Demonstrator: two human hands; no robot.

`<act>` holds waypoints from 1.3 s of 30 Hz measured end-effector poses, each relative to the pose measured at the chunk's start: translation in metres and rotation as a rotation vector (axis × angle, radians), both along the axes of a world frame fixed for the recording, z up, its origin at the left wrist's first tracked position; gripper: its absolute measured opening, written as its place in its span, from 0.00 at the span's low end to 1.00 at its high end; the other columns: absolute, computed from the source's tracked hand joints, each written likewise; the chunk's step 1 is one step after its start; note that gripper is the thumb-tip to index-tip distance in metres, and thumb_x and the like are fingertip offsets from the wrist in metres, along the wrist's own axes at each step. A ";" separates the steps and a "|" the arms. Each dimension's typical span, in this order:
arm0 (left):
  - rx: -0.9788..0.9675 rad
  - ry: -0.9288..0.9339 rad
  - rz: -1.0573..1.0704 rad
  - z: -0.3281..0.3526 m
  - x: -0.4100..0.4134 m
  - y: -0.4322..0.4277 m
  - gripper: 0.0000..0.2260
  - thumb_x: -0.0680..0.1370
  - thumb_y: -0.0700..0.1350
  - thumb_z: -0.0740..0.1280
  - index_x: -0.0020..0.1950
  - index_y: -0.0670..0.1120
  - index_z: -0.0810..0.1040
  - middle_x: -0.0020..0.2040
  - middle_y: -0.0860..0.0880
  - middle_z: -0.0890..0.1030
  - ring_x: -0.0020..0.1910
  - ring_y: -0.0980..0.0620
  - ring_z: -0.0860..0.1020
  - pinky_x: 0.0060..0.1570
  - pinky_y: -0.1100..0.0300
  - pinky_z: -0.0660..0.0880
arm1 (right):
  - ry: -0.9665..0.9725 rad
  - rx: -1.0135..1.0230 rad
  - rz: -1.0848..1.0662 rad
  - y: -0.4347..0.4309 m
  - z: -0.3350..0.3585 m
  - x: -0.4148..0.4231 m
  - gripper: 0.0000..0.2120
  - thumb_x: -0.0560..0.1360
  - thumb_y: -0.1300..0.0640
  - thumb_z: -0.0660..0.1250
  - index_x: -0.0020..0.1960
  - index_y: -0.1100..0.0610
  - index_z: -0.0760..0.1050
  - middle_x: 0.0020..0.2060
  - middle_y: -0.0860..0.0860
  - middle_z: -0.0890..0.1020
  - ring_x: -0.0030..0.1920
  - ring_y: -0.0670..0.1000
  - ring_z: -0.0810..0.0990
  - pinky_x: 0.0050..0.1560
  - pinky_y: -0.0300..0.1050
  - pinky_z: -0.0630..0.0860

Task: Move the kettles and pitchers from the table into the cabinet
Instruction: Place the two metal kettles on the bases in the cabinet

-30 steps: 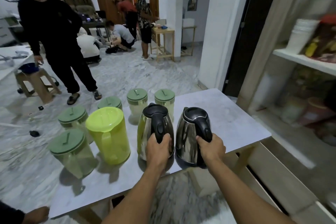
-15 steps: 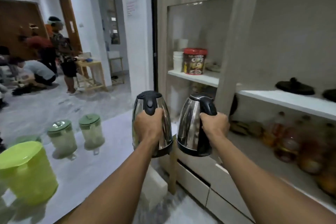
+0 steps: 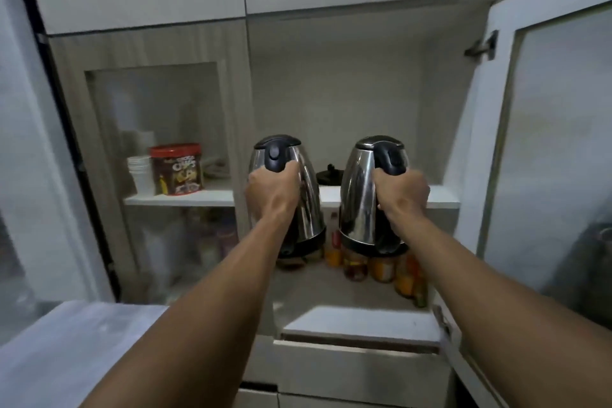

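I hold two steel kettles with black lids and handles in the air in front of the open cabinet. My left hand (image 3: 271, 190) grips the handle of the left kettle (image 3: 306, 195). My right hand (image 3: 402, 192) grips the handle of the right kettle (image 3: 359, 195). Both kettles hang at the height of the white upper shelf (image 3: 442, 200), in front of its edge, with their bases below it. The pitchers are out of view.
A black lid (image 3: 329, 174) lies on the upper shelf between the kettles. Several jars and bottles (image 3: 381, 270) stand on the lower shelf. The cabinet's glass door (image 3: 559, 149) stands open at right. Behind a closed glass door at left are a cereal tub (image 3: 176, 169) and white cups (image 3: 140, 174). The table's corner (image 3: 66, 334) is at lower left.
I lifted both kettles off the table, turned right to face the cabinet and raised them to the upper shelf's height. The table with the pitchers has left the view.
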State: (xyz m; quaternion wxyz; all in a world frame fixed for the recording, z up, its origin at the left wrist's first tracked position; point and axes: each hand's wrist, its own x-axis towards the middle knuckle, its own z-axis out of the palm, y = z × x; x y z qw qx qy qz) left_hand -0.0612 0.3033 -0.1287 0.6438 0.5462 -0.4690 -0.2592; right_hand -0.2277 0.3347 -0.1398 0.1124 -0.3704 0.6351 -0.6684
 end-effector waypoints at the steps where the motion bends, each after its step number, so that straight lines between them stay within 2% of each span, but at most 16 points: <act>1: -0.008 0.011 -0.027 0.004 -0.010 -0.009 0.10 0.68 0.53 0.68 0.33 0.47 0.81 0.35 0.46 0.84 0.37 0.45 0.83 0.41 0.51 0.82 | -0.008 -0.009 -0.030 -0.003 0.004 -0.009 0.06 0.69 0.52 0.69 0.39 0.55 0.79 0.36 0.53 0.82 0.42 0.58 0.83 0.48 0.56 0.82; 4: -0.035 0.015 -0.076 0.013 -0.037 -0.040 0.10 0.68 0.52 0.68 0.33 0.47 0.80 0.33 0.47 0.83 0.34 0.47 0.82 0.36 0.55 0.80 | -0.009 -0.047 -0.099 -0.019 0.011 -0.036 0.07 0.68 0.52 0.69 0.33 0.51 0.74 0.33 0.52 0.82 0.39 0.60 0.84 0.44 0.58 0.83; 6: -0.066 -0.023 -0.082 0.018 -0.054 -0.064 0.09 0.70 0.51 0.68 0.32 0.48 0.79 0.30 0.49 0.80 0.31 0.50 0.78 0.29 0.61 0.72 | -0.002 -0.064 -0.109 -0.034 0.016 -0.052 0.08 0.69 0.53 0.69 0.32 0.51 0.74 0.31 0.52 0.81 0.37 0.61 0.84 0.42 0.57 0.83; 8: -0.086 -0.050 -0.075 0.020 -0.071 -0.089 0.10 0.71 0.52 0.68 0.32 0.48 0.79 0.29 0.51 0.77 0.29 0.52 0.74 0.28 0.61 0.66 | 0.009 -0.080 -0.107 -0.057 0.020 -0.071 0.09 0.70 0.55 0.70 0.32 0.52 0.74 0.30 0.51 0.80 0.38 0.59 0.84 0.41 0.54 0.83; 13: -0.100 -0.043 -0.057 0.023 -0.110 -0.164 0.11 0.70 0.53 0.69 0.36 0.46 0.83 0.32 0.48 0.80 0.33 0.47 0.77 0.36 0.59 0.70 | 0.023 -0.108 -0.139 -0.133 0.026 -0.114 0.07 0.66 0.50 0.69 0.35 0.54 0.79 0.32 0.53 0.82 0.37 0.58 0.83 0.40 0.59 0.83; 18: -0.106 -0.011 -0.057 0.026 -0.142 -0.235 0.12 0.69 0.52 0.68 0.36 0.43 0.82 0.30 0.48 0.80 0.32 0.47 0.80 0.30 0.59 0.72 | 0.038 -0.088 -0.143 -0.211 0.030 -0.152 0.09 0.63 0.49 0.68 0.32 0.55 0.78 0.32 0.55 0.83 0.37 0.61 0.84 0.41 0.59 0.83; 22: -0.087 0.000 -0.051 0.029 -0.160 -0.286 0.12 0.68 0.53 0.67 0.33 0.46 0.80 0.33 0.47 0.83 0.33 0.46 0.82 0.35 0.55 0.80 | 0.027 -0.090 -0.140 -0.262 0.031 -0.171 0.09 0.66 0.52 0.68 0.30 0.54 0.74 0.30 0.53 0.80 0.36 0.61 0.83 0.40 0.55 0.82; 25: -0.109 -0.026 -0.048 0.028 -0.171 -0.323 0.10 0.70 0.52 0.68 0.34 0.47 0.80 0.31 0.49 0.81 0.32 0.48 0.80 0.32 0.58 0.74 | 0.019 -0.105 -0.153 -0.302 0.024 -0.185 0.08 0.63 0.50 0.67 0.29 0.53 0.73 0.27 0.54 0.78 0.34 0.63 0.83 0.37 0.61 0.82; 28: -0.118 -0.063 -0.072 0.024 -0.180 -0.356 0.10 0.71 0.51 0.69 0.35 0.46 0.80 0.29 0.51 0.77 0.30 0.51 0.76 0.29 0.60 0.68 | 0.023 -0.090 -0.194 -0.331 0.017 -0.192 0.06 0.65 0.53 0.69 0.32 0.54 0.77 0.28 0.54 0.78 0.36 0.63 0.84 0.37 0.59 0.82; 32: -0.087 -0.062 -0.092 0.016 -0.185 -0.389 0.12 0.71 0.52 0.68 0.32 0.46 0.76 0.31 0.48 0.79 0.31 0.48 0.77 0.28 0.61 0.67 | 0.024 -0.063 -0.230 -0.362 0.011 -0.198 0.07 0.66 0.53 0.70 0.38 0.57 0.81 0.31 0.55 0.80 0.38 0.62 0.84 0.39 0.56 0.82; 35: -0.052 -0.045 -0.117 0.006 -0.189 -0.406 0.14 0.71 0.53 0.69 0.34 0.44 0.78 0.34 0.46 0.81 0.32 0.46 0.78 0.27 0.61 0.67 | -0.017 -0.037 -0.223 -0.379 0.005 -0.204 0.12 0.67 0.51 0.70 0.42 0.60 0.82 0.35 0.57 0.83 0.38 0.61 0.84 0.38 0.53 0.81; 37: -0.039 -0.037 -0.150 0.000 -0.191 -0.414 0.13 0.71 0.53 0.69 0.35 0.44 0.79 0.33 0.47 0.80 0.32 0.46 0.79 0.28 0.61 0.71 | -0.045 -0.035 -0.217 -0.387 0.004 -0.208 0.17 0.64 0.49 0.69 0.44 0.61 0.82 0.37 0.59 0.85 0.38 0.63 0.85 0.38 0.56 0.83; 39: -0.040 -0.035 -0.183 -0.002 -0.194 -0.419 0.12 0.69 0.53 0.68 0.36 0.44 0.80 0.33 0.46 0.82 0.33 0.44 0.83 0.32 0.55 0.80 | -0.061 -0.027 -0.208 -0.391 0.005 -0.210 0.19 0.62 0.47 0.69 0.45 0.61 0.81 0.39 0.59 0.85 0.38 0.64 0.85 0.39 0.59 0.84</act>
